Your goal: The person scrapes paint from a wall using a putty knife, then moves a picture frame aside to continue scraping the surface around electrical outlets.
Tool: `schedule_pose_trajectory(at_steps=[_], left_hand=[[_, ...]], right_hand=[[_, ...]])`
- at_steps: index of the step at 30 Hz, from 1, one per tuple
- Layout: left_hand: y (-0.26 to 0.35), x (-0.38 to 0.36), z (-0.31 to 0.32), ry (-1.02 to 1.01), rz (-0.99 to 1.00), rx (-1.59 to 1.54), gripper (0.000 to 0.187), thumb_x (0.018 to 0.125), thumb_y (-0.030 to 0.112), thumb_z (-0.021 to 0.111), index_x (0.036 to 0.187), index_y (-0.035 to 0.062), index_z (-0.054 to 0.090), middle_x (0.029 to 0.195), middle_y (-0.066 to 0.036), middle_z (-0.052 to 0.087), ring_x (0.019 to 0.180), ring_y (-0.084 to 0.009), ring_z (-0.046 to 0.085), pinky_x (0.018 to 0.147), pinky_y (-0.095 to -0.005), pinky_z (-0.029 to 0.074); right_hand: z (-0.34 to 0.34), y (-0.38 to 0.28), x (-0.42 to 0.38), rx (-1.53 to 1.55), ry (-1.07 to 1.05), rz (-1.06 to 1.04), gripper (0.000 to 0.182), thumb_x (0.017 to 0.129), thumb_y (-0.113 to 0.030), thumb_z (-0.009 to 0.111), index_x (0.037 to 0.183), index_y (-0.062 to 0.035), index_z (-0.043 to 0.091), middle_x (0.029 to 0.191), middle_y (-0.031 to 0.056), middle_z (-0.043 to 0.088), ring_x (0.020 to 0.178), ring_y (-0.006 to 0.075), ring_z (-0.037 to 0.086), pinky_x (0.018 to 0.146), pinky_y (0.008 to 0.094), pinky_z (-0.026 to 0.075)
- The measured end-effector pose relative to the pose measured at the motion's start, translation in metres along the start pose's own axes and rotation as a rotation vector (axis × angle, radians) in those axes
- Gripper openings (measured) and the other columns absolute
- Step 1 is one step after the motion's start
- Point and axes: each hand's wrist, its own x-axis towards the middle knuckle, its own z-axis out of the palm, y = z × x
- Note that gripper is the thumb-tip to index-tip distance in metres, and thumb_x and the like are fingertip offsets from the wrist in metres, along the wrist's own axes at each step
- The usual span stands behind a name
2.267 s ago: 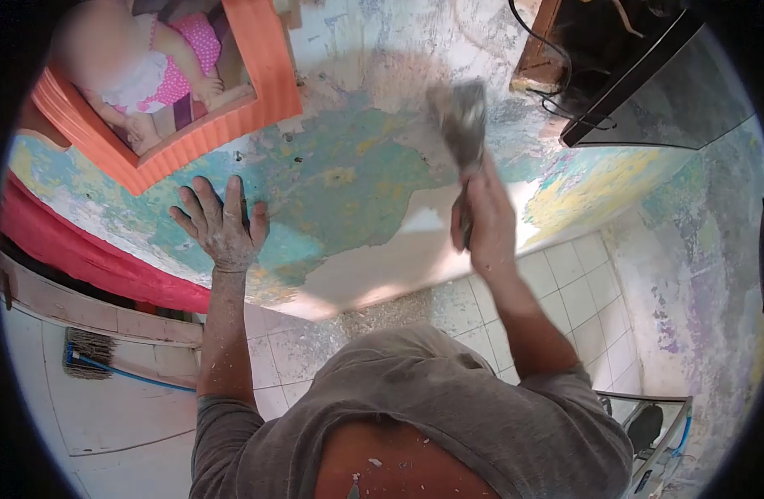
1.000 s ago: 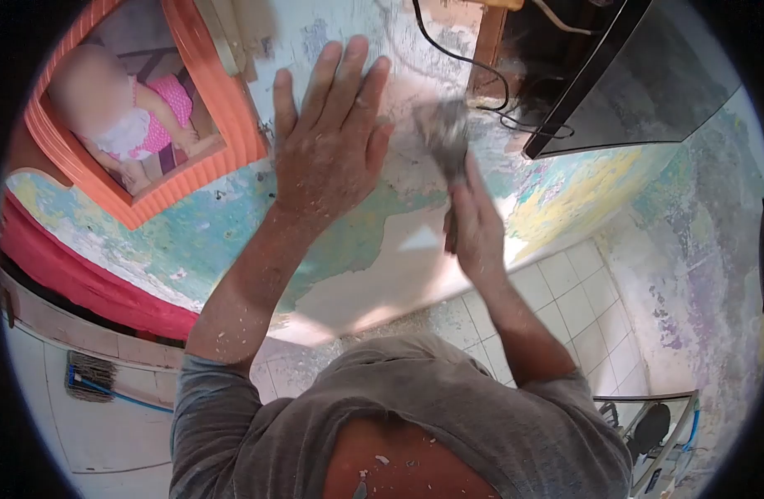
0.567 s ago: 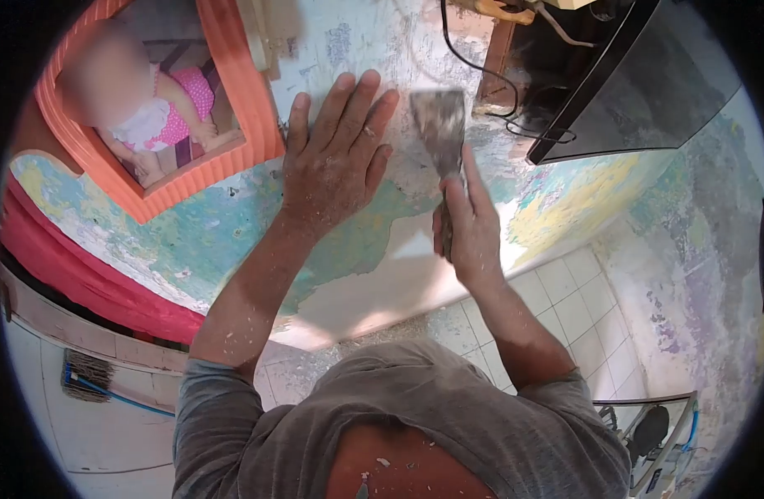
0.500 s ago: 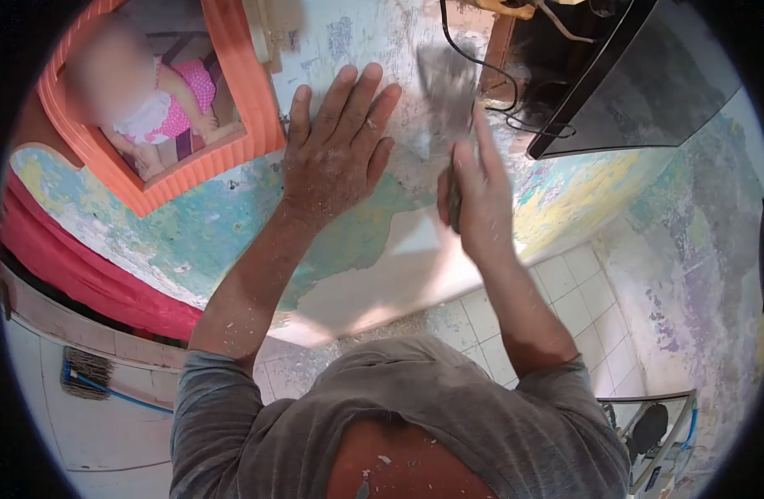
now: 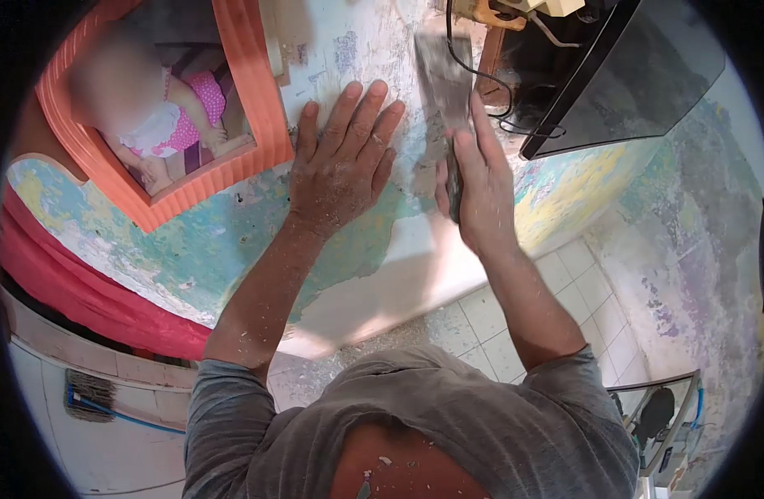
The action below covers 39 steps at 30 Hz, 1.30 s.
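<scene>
My left hand (image 5: 340,162) lies flat on the wall (image 5: 349,241), fingers spread, with dust and small flakes on its skin. My right hand (image 5: 484,179) is wrapped round the handle of a paint scraper (image 5: 448,81). The scraper's wide grey blade points up the wall and is a little blurred. Around both hands the wall shows peeling patches of green, yellow and white paint. An orange-framed picture (image 5: 278,125) hangs just left of my left hand. A black cable (image 5: 490,71) loops close beside the blade.
At the upper right, a dark flat screen (image 5: 623,91) juts out near my right hand. A red cloth (image 5: 91,279) hangs at left. Below it is a brush with a blue handle (image 5: 120,409). Pale floor tiles (image 5: 565,291) and a glass-topped stand (image 5: 669,416) are at lower right.
The view has shifted slightly. The scraper is still in my right hand, its blade less blurred than before. My left hand stays flat against the wall.
</scene>
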Motion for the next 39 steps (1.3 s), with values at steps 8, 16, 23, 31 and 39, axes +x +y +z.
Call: schedule_pose_trajectory(at_steps=[8, 16, 23, 31, 39], left_hand=[[0.001, 0.0, 0.002, 0.011, 0.005, 0.023, 0.055, 0.094, 0.034, 0.06, 0.147, 0.0241, 0.053, 0.159, -0.001, 0.041, 0.149, -0.0206, 0.032, 0.125, -0.0542, 0.011], [0.001, -0.002, 0.005, -0.003, 0.011, 0.008, 0.052, 0.095, 0.034, 0.059, 0.146, 0.0242, 0.054, 0.158, 0.0, 0.042, 0.149, -0.0203, 0.033, 0.125, -0.0535, 0.01], [0.002, 0.0, 0.003, 0.001, -0.001, 0.016, 0.052, 0.095, 0.034, 0.06, 0.146, 0.0242, 0.054, 0.159, 0.0, 0.042, 0.149, -0.0203, 0.033, 0.124, -0.0537, 0.01], [0.001, -0.001, 0.002, -0.008, 0.007, -0.008, 0.054, 0.094, 0.033, 0.063, 0.146, 0.0231, 0.054, 0.158, -0.002, 0.044, 0.148, -0.0227, 0.035, 0.123, -0.0554, 0.014], [0.001, -0.002, 0.004, 0.012, -0.014, -0.096, 0.054, 0.095, 0.033, 0.061, 0.147, 0.0202, 0.052, 0.156, -0.003, 0.046, 0.148, -0.0206, 0.036, 0.124, -0.0517, 0.015]], right_hand=[[-0.01, 0.0, 0.023, 0.052, 0.096, -0.096, 0.063, 0.107, -0.032, 0.051, 0.16, -0.0082, 0.027, 0.087, 0.0047, 0.059, 0.05, 0.0078, 0.048, 0.04, 0.0235, 0.041], [-0.024, -0.02, 0.011, -0.148, 0.059, -0.016, 0.071, 0.105, -0.046, 0.051, 0.16, -0.0072, 0.027, 0.069, 0.0021, 0.053, 0.046, 0.0073, 0.044, 0.039, 0.0214, 0.035], [-0.021, 0.04, -0.04, -0.155, 0.077, 0.197, 0.063, 0.106, -0.035, 0.051, 0.159, -0.0082, 0.03, 0.061, 0.0007, 0.051, 0.042, 0.0075, 0.043, 0.038, 0.0229, 0.035], [-0.01, 0.005, 0.009, -0.109, 0.041, -0.016, 0.06, 0.107, -0.031, 0.051, 0.159, -0.0087, 0.03, 0.071, 0.0012, 0.055, 0.047, 0.0074, 0.047, 0.04, 0.0218, 0.036], [-0.013, 0.034, -0.017, -0.216, 0.057, 0.085, 0.058, 0.108, -0.022, 0.048, 0.159, -0.0068, 0.028, 0.063, 0.0007, 0.052, 0.046, 0.0057, 0.045, 0.041, 0.0215, 0.038]])
